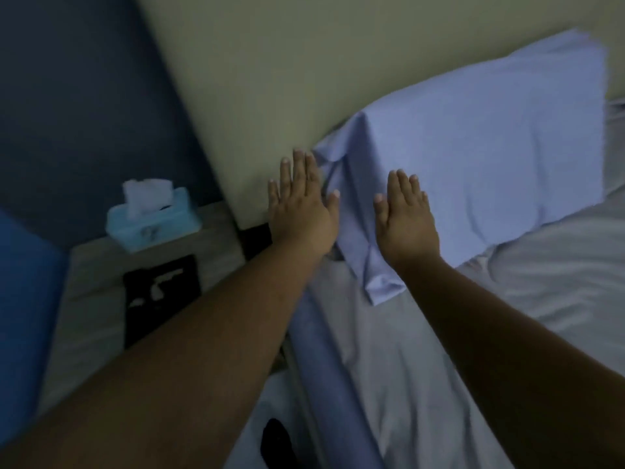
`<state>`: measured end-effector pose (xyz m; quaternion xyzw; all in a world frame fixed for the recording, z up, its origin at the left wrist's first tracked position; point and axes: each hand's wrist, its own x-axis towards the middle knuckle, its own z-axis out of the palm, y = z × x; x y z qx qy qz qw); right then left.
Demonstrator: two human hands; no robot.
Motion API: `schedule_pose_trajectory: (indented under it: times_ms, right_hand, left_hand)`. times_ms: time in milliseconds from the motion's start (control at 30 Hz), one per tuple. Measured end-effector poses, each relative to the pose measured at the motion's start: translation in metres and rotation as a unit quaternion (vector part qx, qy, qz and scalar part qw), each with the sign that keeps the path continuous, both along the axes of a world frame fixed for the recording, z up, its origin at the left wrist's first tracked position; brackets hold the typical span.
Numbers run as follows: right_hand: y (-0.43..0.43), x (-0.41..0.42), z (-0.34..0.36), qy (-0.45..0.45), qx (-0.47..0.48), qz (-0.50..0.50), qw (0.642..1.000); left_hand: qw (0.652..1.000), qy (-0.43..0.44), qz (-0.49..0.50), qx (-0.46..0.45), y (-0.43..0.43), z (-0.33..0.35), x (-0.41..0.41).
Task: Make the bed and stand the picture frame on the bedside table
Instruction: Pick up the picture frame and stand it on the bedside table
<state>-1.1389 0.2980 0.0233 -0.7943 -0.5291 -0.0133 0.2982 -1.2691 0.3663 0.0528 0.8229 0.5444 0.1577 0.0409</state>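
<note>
We reach both arms forward over the head end of the bed. Our left hand (302, 211) is spread flat, fingers straight and together, grasping nothing; it sits at the near end of the pillow (480, 157), right where the pillowcase's loose flap meets the beige headboard (270, 79). Whether the palm presses the fabric or floats just above it, we cannot tell. Our right hand (406, 221) is likewise released and flat, palm down on the lavender pillow, near its front edge.

The pillow leans against the headboard, its long side running up to the right. Its slack open end hangs toward us and drapes over the pale sheet (439, 367). A lavender band of cloth (324, 367) runs along the bed's left edge, down toward the bottom of the view.

Left of the bed stands the bedside desk (94, 282), its wooden top close against the headboard's lower corner. On its far end sits a light blue tissue box (154, 221) with a tissue sticking up. Nearer us lies the picture frame (159, 296), dark, flat on the desk top, partly covered by our left forearm. Bare wood shows around the frame on its left and between it and the tissue box. A blue surface (23, 316) borders the desk's left edge. The frame is blurred, so we cannot make out its picture.
</note>
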Motion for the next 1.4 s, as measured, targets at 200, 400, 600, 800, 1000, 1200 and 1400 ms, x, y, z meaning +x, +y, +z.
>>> schedule_pose_trajectory:
  times_ms: [200,400,600,800,1000,1200,1400]
  right_hand:
    - [0.045,-0.138,-0.001,-0.028,-0.005,0.147,0.989]
    - [0.105,-0.256,-0.035,-0.010,-0.015,0.255,0.967]
    - [0.172,-0.325,-0.087,-0.023,-0.081,0.330,0.940]
    - [0.213,-0.347,-0.140,-0.037,-0.186,0.337,0.922]
    - [0.215,-0.353,-0.177,-0.019,-0.228,0.334,0.915]
    - [0.219,-0.353,-0.195,-0.024,-0.271,0.342,0.900]
    - [0.219,-0.349,-0.196,-0.018,-0.343,0.286,0.894]
  left_hand:
    - [0.984,-0.033,0.173,-0.029,0.002,-0.022,-0.156]
    - [0.954,-0.090,0.281,-0.051,0.047,-0.053,-0.281]
    - [0.920,-0.160,0.339,-0.111,0.096,-0.111,-0.355]
    - [0.891,-0.197,0.365,-0.186,0.121,-0.173,-0.378]
    - [0.867,-0.217,0.373,-0.248,0.112,-0.212,-0.369]
    - [0.852,-0.199,0.390,-0.287,0.109,-0.230,-0.365]
    - [0.833,-0.149,0.428,-0.318,0.110,-0.227,-0.355]
